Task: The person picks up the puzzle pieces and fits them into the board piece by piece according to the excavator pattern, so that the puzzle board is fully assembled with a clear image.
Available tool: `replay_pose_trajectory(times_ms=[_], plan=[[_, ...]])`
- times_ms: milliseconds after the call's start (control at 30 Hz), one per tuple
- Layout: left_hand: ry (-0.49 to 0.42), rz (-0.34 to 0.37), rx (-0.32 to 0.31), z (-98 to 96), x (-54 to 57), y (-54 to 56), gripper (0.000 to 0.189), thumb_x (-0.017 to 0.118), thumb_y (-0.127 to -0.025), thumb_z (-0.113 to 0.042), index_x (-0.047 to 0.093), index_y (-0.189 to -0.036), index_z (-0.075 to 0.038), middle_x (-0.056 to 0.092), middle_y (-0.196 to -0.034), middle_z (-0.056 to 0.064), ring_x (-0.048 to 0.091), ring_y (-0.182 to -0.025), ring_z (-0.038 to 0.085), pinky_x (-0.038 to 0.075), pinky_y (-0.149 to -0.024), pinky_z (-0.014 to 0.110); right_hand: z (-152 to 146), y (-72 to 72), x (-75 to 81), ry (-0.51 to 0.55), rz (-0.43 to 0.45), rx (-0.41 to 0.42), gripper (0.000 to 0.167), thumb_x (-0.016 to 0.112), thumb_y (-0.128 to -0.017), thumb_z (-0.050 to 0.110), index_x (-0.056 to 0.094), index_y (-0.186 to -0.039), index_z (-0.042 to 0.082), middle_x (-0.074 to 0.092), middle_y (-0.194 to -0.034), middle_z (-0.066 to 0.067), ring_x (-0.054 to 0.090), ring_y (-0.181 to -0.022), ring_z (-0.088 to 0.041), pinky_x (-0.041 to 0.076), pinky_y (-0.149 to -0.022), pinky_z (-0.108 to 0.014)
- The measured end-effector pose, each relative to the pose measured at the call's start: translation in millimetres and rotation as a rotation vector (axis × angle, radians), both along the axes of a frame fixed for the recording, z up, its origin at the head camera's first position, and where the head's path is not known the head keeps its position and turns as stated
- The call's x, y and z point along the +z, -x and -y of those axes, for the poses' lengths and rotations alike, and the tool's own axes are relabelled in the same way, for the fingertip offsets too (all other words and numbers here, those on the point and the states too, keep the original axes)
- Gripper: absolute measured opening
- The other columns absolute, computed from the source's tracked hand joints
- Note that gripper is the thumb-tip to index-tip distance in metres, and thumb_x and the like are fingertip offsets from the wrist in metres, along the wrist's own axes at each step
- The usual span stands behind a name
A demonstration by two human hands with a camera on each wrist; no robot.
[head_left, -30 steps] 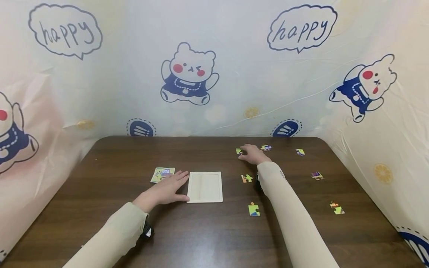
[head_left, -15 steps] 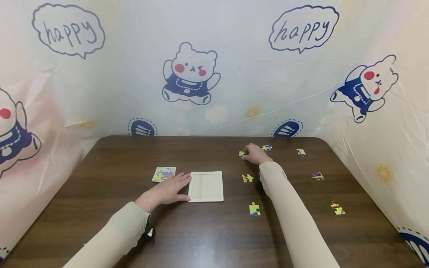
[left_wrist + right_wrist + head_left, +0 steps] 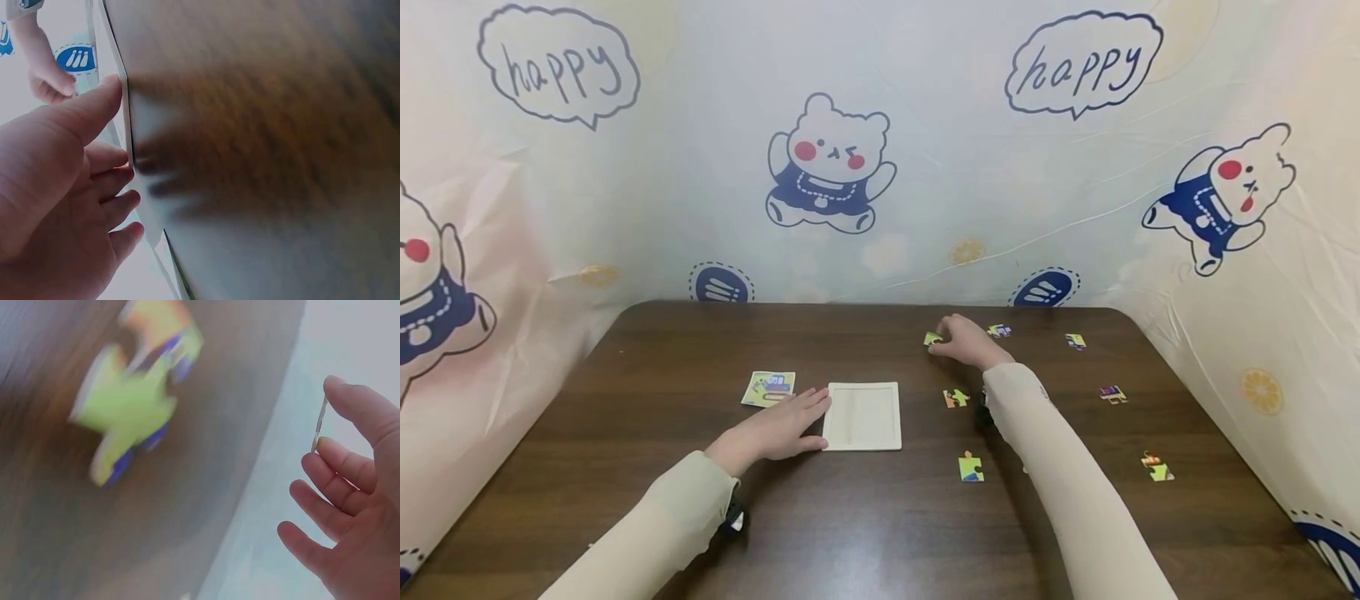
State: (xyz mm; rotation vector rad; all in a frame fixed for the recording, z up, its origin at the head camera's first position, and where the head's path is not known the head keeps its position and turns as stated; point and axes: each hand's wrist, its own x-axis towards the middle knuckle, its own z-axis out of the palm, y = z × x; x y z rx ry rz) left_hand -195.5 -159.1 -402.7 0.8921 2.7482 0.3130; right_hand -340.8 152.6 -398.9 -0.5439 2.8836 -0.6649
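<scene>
Apparently piece-gathering is the step in hand: beyond the pale tray (image 3: 874, 417) and to its right, the right hand (image 3: 972, 342) pinches a puzzle piece (image 3: 932, 338). Fingers extended, the left hand (image 3: 777, 427) touches the tray's left edge. Next probably calls for a steady pinch towards the tray.

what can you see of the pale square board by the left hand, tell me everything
The pale board is thin, roughly square and off-white, with slightly rounded corners. A line inside its edges frames an inner square with a faint yellowish band; it may be wood. It lies flat on the brown table, right of the picture card. The left hand touches its left edge.
</scene>
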Motion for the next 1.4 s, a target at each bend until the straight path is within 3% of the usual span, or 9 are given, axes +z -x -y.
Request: replay_pose_trajectory(times_ms=[300, 467, 667, 833, 1000, 1400], plan=[[0.027, -0.027, 0.002, -6.3, -2.8, -5.2, 0.064, 0.056, -0.093, -0.029, 0.032, -0.137, 0.010, 0.026, -0.144, 0.026, 0.024, -0.131, 0.040, 0.022, -0.104, 0.052, 48, -33.2, 21.0, -0.022, -0.113, 0.166, 0.040, 0.070, -0.083, 0.030, 0.060, -0.109, 0.001, 0.058, -0.106, -0.010, 0.055, -0.097, -0.024, 0.045, -0.084, -0.038], [0.051, -0.048, 0.037, -12.0, -5.0, -8.2, 0.067, 0.055, -0.093, -0.033, 0.032, -0.137, 0.011, 0.025, -0.144, 0.026, 0.024, -0.131, 0.040, 0.023, -0.104, 0.051, 77, -54.6, 18.4, -0.091, -0.159, 0.274, 0.036, 0.070, -0.082, 0.033, 0.063, -0.104, 0.006, 0.059, -0.100, -0.004, 0.056, -0.089, -0.017, 0.047, -0.077, -0.032], [0.058, -0.049, 0.072, -16.5, -3.2, -14.5, 0.070, 0.056, -0.091, -0.036, 0.034, -0.134, 0.014, 0.028, -0.141, 0.029, 0.025, -0.130, 0.042, 0.024, -0.104, 0.050, 102, -70.4, 9.0, -0.173, -0.180, 0.395, 0.034, 0.068, -0.083, 0.036, 0.065, -0.103, 0.008, 0.058, -0.096, -0.002, 0.055, -0.085, -0.014, 0.047, -0.073, -0.028], [0.063, -0.065, 0.070, -17.6, -2.8, -16.6, 0.071, 0.057, -0.091, -0.037, 0.035, -0.133, 0.016, 0.029, -0.140, 0.031, 0.027, -0.129, 0.043, 0.025, -0.104, 0.050, 116, -74.9, 0.5, -0.250, -0.239, 0.439, 0.034, 0.070, -0.081, 0.036, 0.066, -0.101, 0.009, 0.059, -0.095, -0.001, 0.055, -0.084, -0.013, 0.047, -0.069, -0.028], [0.053, -0.049, 0.067, -16.4, -2.8, -16.3, 0.070, 0.057, -0.091, -0.035, 0.034, -0.133, 0.015, 0.029, -0.140, 0.030, 0.026, -0.129, 0.042, 0.024, -0.104, 0.050, 126, -75.0, -7.4, -0.300, -0.239, 0.442, 0.032, 0.071, -0.079, 0.036, 0.065, -0.097, 0.010, 0.057, -0.091, 0.001, 0.053, -0.079, -0.013, 0.045, -0.064, -0.028], [0.071, -0.044, 0.062, -15.2, -5.2, -14.3, 0.071, 0.055, -0.091, -0.037, 0.033, -0.135, 0.014, 0.028, -0.142, 0.028, 0.025, -0.130, 0.041, 0.024, -0.104, 0.049, 131, -73.2, -12.4, -0.277, -0.230, 0.426, 0.031, 0.072, -0.079, 0.036, 0.067, -0.098, 0.012, 0.058, -0.091, 0.002, 0.054, -0.080, -0.013, 0.045, -0.066, -0.029]])
